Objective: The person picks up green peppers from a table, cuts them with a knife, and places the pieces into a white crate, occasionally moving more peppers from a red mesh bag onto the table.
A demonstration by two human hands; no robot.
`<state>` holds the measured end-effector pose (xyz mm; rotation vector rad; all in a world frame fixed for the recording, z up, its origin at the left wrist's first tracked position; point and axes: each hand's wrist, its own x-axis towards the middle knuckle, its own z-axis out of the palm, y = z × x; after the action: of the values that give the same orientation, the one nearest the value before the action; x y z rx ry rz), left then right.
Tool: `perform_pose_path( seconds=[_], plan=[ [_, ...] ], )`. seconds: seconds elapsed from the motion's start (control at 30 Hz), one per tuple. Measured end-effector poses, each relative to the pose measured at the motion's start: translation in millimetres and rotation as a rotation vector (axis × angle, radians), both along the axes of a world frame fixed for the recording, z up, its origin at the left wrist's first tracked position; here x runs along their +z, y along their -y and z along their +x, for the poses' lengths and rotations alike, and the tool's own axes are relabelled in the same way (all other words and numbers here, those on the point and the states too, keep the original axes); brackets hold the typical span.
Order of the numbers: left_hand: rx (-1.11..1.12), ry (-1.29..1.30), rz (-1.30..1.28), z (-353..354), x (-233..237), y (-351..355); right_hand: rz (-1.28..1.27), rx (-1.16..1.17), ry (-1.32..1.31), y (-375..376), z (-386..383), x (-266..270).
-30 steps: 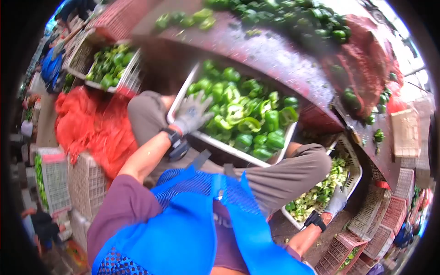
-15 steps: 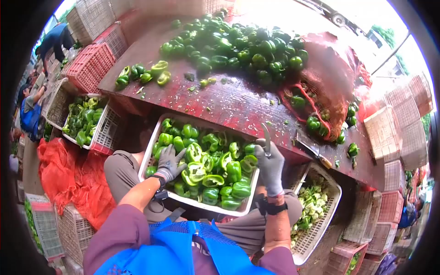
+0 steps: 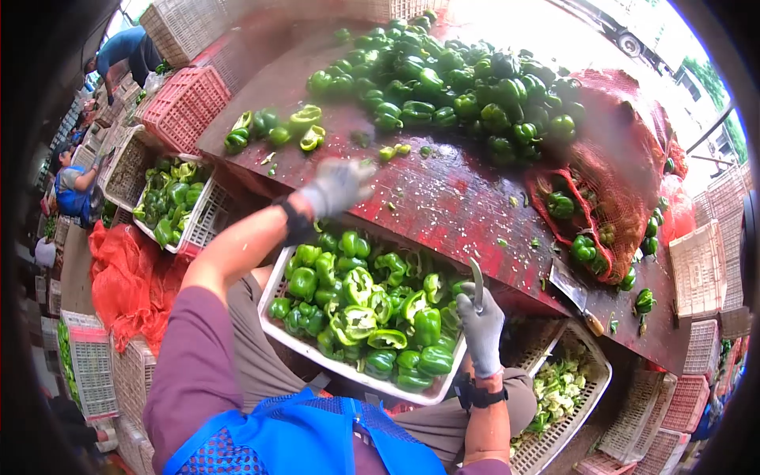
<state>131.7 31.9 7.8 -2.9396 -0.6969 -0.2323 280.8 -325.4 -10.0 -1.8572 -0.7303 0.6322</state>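
The person's left hand [image 3: 336, 186], in a grey glove, hangs over the near edge of the wet red desk [image 3: 451, 202], just beyond the white crate [image 3: 348, 370] that rests on the person's lap. The hand is blurred, so it cannot be told how far it is open or whether it holds anything. The right hand [image 3: 480, 328], also gloved, is closed around the handle of a knife [image 3: 476, 283], whose blade points up and away, at the near right corner of the crate. The crate is filled with halved green peppers [image 3: 356, 305], many lying cut side up. On the far side of the desk lies a big pile of whole green peppers [image 3: 443, 87], and to its right a red net sack [image 3: 613, 150] lies open with more peppers inside and around its mouth. A few cut peppers [image 3: 273, 127] lie apart on the far left of the desk. A cleaver [image 3: 571, 289] lies on the desk's right near edge. Below it, to the right of the person's knee, a basket [image 3: 590, 396] holds pale green trimmings. To the left, another crate of peppers [image 3: 170, 198] stands beside red netting [image 3: 119, 269] on the floor, and another person in blue [image 3: 71, 186] is further left.
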Motion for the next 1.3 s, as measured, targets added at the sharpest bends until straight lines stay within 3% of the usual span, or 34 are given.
perform_pose_path(
  seconds=[0.13,0.27,0.33,0.4,0.47,0.53,0.57,0.67,0.73,0.8,0.83,0.87,0.93,0.97,1.0,1.1,1.17,1.3],
  plan=[
    [0.053,-0.093,0.131,99,38,-83,-0.042,0.012,0.108,-14,-5,8],
    [0.114,-0.320,0.020,146,8,-145,-0.148,0.089,0.162,-21,-5,-7],
    [0.301,-0.257,-0.158,156,2,-147,-0.146,0.104,0.175,-25,-5,-4],
    [0.321,-0.110,-0.185,151,-11,-152,-0.142,0.111,0.193,-29,-5,-1],
    [0.415,0.066,-0.722,131,-9,-157,-0.142,0.101,0.215,-29,-6,-5],
    [0.069,0.024,-0.819,103,1,-137,-0.156,0.086,0.259,-33,-11,-1],
    [0.067,0.112,-1.018,88,4,-117,-0.124,0.088,0.304,-36,-13,-1],
    [0.215,0.531,-1.690,37,10,-31,-0.029,0.042,0.432,-45,-25,-6],
    [0.368,0.710,-1.855,8,7,22,-0.047,0.062,0.406,-55,-39,1],
    [0.400,0.673,-2.002,-27,14,67,0.020,0.108,0.452,-62,-57,3],
    [0.368,0.751,-1.965,-38,21,94,0.105,0.119,0.539,-66,-67,2],
    [0.471,0.762,-1.964,-50,32,117,0.193,0.132,0.627,-69,-76,1],
    [0.512,0.789,-2.114,-73,16,140,0.217,0.163,0.642,-72,-94,-1],
    [0.483,0.768,-2.122,-83,3,148,0.100,0.186,0.594,-70,-102,0],
    [0.505,0.813,-2.042,-88,8,165,0.165,0.180,0.650,-70,-109,-3],
    [0.523,0.887,-2.119,-99,-2,189,0.108,0.201,0.611,-62,-125,-5],
    [0.473,0.984,-2.102,-103,-9,198,-0.012,0.250,0.574,-56,-132,4],
    [0.309,1.021,-2.046,-110,13,215,0.175,0.220,0.690,-44,-132,6]
  ],
)
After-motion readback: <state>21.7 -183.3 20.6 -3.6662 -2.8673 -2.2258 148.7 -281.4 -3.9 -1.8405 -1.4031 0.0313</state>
